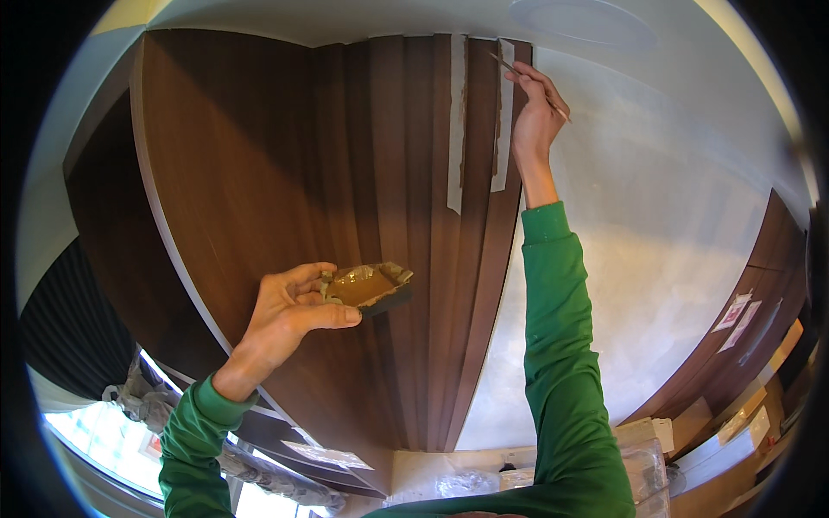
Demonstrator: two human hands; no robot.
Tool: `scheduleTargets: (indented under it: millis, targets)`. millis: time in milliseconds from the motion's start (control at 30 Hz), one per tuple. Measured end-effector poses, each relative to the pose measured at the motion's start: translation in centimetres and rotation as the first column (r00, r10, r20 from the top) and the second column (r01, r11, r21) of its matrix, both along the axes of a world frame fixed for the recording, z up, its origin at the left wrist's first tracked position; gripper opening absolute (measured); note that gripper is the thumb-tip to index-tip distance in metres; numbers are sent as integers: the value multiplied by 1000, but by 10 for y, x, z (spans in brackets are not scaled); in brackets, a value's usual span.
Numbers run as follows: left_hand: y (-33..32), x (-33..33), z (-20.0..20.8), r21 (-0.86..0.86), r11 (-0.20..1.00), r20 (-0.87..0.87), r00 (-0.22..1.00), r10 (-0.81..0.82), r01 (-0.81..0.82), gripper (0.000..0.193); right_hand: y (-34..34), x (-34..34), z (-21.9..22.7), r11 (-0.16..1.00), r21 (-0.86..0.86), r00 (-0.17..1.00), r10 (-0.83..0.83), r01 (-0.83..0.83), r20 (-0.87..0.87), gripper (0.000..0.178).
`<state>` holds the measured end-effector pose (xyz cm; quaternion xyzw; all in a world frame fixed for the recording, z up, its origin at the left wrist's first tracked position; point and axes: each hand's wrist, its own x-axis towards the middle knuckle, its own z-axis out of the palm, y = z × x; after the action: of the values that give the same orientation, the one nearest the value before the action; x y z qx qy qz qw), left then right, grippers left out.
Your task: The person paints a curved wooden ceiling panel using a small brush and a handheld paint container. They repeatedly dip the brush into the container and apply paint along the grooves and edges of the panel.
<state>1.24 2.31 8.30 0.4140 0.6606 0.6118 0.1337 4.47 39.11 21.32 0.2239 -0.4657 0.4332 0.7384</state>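
My left hand [289, 311] grips a small shallow paint tray [367, 283] by its left edge, thumb in front and fingers behind. Glossy brown paint covers its inside, and its rim looks crumpled and wrapped. High up, my right hand [537, 108] pinches a thin paintbrush [503, 62], whose tip points up and left at the brown ribbed wood panel [393, 173]. Two pale masking tape strips, a left strip [456, 121] and a right strip [503, 129], run down the panel's ribs with brown smears along their edges. Whether the brush tip touches the panel cannot be made out.
A pale wall [622, 259] adjoins the panel on the right. Plastic-wrapped items [643, 470] and boards [725, 449] lie at the lower right. A dark pleated curtain [69, 319] hangs at the left by a bright window [104, 445]. The ceiling [414, 15] is close above.
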Motion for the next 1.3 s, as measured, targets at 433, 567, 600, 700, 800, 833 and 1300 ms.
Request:
scheduleTargets:
  millis: [433, 567, 600, 700, 800, 833, 1300]
  targets:
    - [0, -2, -2, 7, 1000, -12, 1000, 2, -2, 66, 0, -9, 8, 997, -72, 999, -27, 24, -38, 20]
    - [-1, -2, -2, 22, 1000, 1, 1000, -12, 12, 68, -12, 3, -17, 995, -95, 998, -13, 7, -64, 20]
    - [-1, -3, -1, 25, 1000, -1, 1000, -17, 17, 70, -17, 6, -24, 995, -103, 998, -8, 2, -66, 21]
    - [0, -4, -2, -4, 1000, -50, 999, 7, -7, 69, -29, 17, -49, 992, -125, 999, 8, -14, -50, 19]
    - [2, -6, -4, -34, 999, -47, 999, 25, -26, 70, -42, 33, -84, 989, -144, 998, 38, -45, -52, 20]
    - [4, -8, -4, -35, 999, -73, 997, 33, -36, 71, -47, 39, -98, 987, -151, 997, 56, -62, -47, 20]
    - [0, -9, -9, 38, 996, -180, 980, 91, -86, 83, -98, 136, -306, 807, -579, 926, 299, -116, 231, 29]
